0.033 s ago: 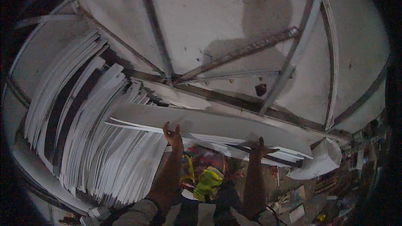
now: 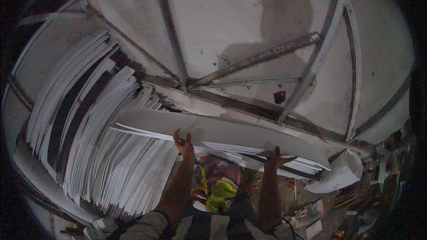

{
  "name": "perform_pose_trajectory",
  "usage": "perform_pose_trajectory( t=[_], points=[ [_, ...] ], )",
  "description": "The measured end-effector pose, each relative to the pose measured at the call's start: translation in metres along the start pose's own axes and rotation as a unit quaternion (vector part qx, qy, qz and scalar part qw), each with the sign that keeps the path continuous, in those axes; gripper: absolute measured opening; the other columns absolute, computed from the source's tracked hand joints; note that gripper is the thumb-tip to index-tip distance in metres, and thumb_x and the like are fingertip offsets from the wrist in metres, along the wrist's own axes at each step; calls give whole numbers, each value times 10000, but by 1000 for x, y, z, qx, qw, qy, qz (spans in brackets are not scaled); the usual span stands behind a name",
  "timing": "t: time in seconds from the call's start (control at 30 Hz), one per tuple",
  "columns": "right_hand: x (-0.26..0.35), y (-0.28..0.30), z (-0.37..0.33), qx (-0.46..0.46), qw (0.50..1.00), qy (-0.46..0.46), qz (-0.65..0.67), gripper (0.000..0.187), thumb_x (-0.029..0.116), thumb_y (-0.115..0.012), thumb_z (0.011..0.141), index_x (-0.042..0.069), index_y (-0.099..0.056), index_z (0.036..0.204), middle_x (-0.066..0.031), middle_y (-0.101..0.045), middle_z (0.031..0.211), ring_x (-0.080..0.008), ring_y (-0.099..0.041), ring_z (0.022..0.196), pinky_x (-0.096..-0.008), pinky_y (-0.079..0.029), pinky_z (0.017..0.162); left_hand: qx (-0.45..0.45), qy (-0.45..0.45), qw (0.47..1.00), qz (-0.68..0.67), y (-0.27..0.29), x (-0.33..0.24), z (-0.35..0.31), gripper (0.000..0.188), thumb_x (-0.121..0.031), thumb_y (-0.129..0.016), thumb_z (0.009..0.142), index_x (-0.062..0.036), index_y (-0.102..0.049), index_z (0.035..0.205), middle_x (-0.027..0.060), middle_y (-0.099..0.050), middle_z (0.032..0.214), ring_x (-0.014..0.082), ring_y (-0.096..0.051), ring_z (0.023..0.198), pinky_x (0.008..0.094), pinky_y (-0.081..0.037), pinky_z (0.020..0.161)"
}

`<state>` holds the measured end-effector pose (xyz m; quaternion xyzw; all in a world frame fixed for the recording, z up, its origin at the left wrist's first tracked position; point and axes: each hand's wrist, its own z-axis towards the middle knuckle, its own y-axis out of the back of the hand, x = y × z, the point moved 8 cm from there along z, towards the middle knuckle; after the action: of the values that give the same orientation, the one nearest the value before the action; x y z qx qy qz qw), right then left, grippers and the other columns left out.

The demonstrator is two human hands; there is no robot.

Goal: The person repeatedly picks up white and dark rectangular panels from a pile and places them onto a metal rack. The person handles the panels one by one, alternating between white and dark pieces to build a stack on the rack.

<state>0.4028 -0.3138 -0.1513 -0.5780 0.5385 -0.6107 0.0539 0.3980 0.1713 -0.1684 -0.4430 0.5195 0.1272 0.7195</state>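
Note:
A bundle of long white sheets lies crosswise in front of me, its upper face greyish and its loose layers fanned apart at both ends. My left hand grips the near edge of these sheets left of the middle, thumb and fingers bent over the top. Toward the right end, my right hand holds the same edge with its thumb up; its other fingers are mostly hidden. The bundle's left end overlaps a large row of upright white sheets, and I cannot tell whether it rests on them.
Metal bars and a diagonal brace cross the pale wall behind the sheets. A curled white sheet sits beyond the bundle's right end. Yellow-green wrapping lies below, between my arms. Scattered debris covers the floor at lower right.
The wall and bars appear shifted slightly to the right in the view. Both hands stay at the same places on the sheets.

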Motion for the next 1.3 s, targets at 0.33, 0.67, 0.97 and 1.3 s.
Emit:
perform_pose_trajectory(
  t=[0.33, 0.67, 0.97, 1.3],
  points=[
    [-69, -97, -91, 153, 946, 91, -270, 291, 142, -725, 956, 115, -617, 1226, -7, -606, 1109, -171, -574, 987, -371, -507, 819, -40, -220, 973, 63, 87, -203, 71, 376, -20, -770, 890, -72, -608, 1225, 21, -543, 1045, 82, -513, 708, 260, -428, 628],
    [-137, -238, -228, 409, 884, 17, -228, 782, -46, -857, 728, 106, -485, 1399, -90, -491, 1408, -258, -543, 1242, -389, -515, 993, -132, -310, 927, 163, 201, -366, 113, 355, -69, -767, 910, -48, -617, 1232, 67, -579, 1001, 122, -611, 809, 266, -522, 637],
    [-176, -297, -317, 502, 752, 308, -297, 781, -37, -847, 765, 67, -454, 1432, -164, -442, 1471, -325, -458, 1371, -481, -446, 1118, -141, -398, 713, 560, 267, -511, 52, 599, -201, -892, 706, -129, -656, 1251, 118, -712, 1167, 324, -657, 990, 491, -465, 948],
    [-217, -405, -448, 476, 790, 279, -268, 581, 58, -772, 863, 36, -531, 1391, -210, -521, 1415, -393, -454, 1374, -500, -341, 1169, -297, -476, 360, 746, 318, -632, 71, 414, -189, -806, 731, -199, -704, 1132, 93, -700, 1022, 301, -660, 1070, 618, -358, 1078]
  ],
)
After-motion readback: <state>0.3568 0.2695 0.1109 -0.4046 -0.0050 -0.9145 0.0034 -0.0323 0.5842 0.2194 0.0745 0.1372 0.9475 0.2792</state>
